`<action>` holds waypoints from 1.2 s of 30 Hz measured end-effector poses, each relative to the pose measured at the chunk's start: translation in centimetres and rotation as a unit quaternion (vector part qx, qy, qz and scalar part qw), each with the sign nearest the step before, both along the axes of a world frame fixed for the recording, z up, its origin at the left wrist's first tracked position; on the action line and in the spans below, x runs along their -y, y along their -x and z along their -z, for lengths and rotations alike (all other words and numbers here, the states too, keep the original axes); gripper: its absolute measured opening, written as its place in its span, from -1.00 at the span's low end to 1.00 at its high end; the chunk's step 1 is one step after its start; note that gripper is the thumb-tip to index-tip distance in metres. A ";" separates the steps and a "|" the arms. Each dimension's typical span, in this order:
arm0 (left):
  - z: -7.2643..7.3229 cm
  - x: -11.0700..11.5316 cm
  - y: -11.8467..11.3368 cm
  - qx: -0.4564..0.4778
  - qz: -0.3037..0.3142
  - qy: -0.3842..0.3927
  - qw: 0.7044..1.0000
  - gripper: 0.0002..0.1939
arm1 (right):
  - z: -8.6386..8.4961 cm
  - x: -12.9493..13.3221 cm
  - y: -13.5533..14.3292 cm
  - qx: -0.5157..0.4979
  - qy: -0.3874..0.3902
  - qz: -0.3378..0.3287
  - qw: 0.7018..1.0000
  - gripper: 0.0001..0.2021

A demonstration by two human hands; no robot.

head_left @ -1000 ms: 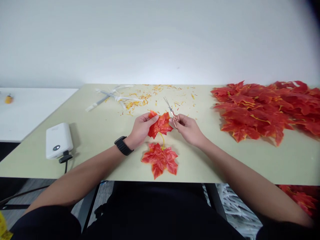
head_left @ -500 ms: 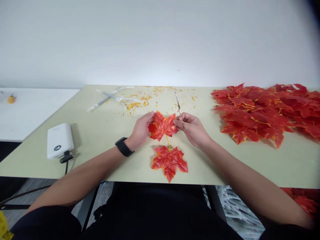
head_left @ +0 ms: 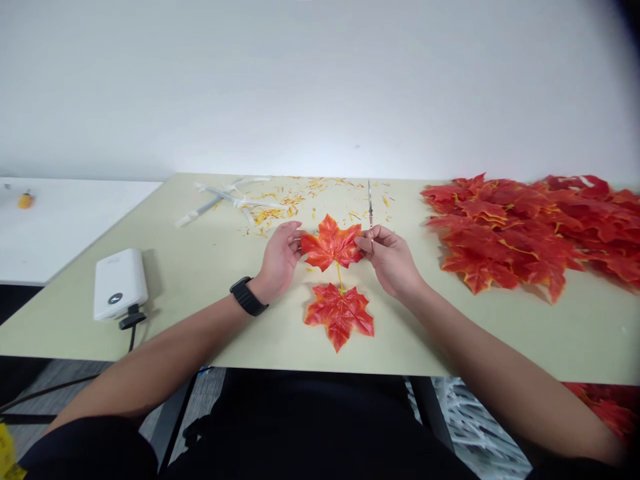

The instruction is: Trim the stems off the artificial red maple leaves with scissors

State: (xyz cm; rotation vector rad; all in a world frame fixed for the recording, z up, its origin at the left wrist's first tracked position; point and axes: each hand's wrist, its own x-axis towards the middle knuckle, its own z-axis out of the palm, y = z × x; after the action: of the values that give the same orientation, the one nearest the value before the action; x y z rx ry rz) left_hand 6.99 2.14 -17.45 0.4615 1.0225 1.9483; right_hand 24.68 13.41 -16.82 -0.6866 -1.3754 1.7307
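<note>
Two red-orange artificial maple leaves are joined by a thin yellow stem [head_left: 339, 272]. The upper maple leaf [head_left: 332, 244] is between my hands, and the lower maple leaf [head_left: 341, 317] lies nearer the table's front edge. My left hand [head_left: 282, 259], with a black watch on its wrist, is closed at the upper leaf's left lobe; some fingertips are hidden there. On the other side, my right hand [head_left: 393, 261] pinches the right lobe. That same hand also holds slim scissors [head_left: 371, 205], their blades pointing away from me and the handles mostly covered by fingers.
Yellow-orange scraps [head_left: 270, 215] are scattered at the back of the table [head_left: 200, 267], beside crumpled clear plastic strips [head_left: 230, 195]. A white power bank [head_left: 120, 283] with a cable stands on the left. Many maple leaves are heaped in a pile [head_left: 510, 233] on the right.
The upper leaf has shifted slightly right and turned, its tip now pointing away from me. My right hand has moved a little right, and the scissors stand straighter.
</note>
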 end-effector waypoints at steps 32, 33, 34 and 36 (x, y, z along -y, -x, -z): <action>0.3 0.3 -0.8 -0.171 0.066 0.024 0.983 -0.75 | -0.4 0.2 0.0 -0.002 -0.012 0.008 1.000 -0.64; 0.3 0.3 -0.8 -0.165 0.067 0.024 0.984 -0.75 | -0.4 0.2 0.0 -0.001 -0.011 0.009 1.000 -0.65; 0.3 0.3 -0.7 -0.155 0.065 0.027 0.985 -0.75 | -0.4 0.2 0.0 -0.002 -0.010 0.011 1.000 -0.65; 0.4 0.3 -0.6 -0.130 0.059 0.030 0.989 -0.75 | -0.4 0.2 0.0 -0.006 -0.007 0.016 1.000 -0.65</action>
State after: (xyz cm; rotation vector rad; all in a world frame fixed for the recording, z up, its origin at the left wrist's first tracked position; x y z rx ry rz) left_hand 7.58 1.87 -17.84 0.7409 1.1863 1.7782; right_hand 24.68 13.25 -16.42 -0.6860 -1.3587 1.6959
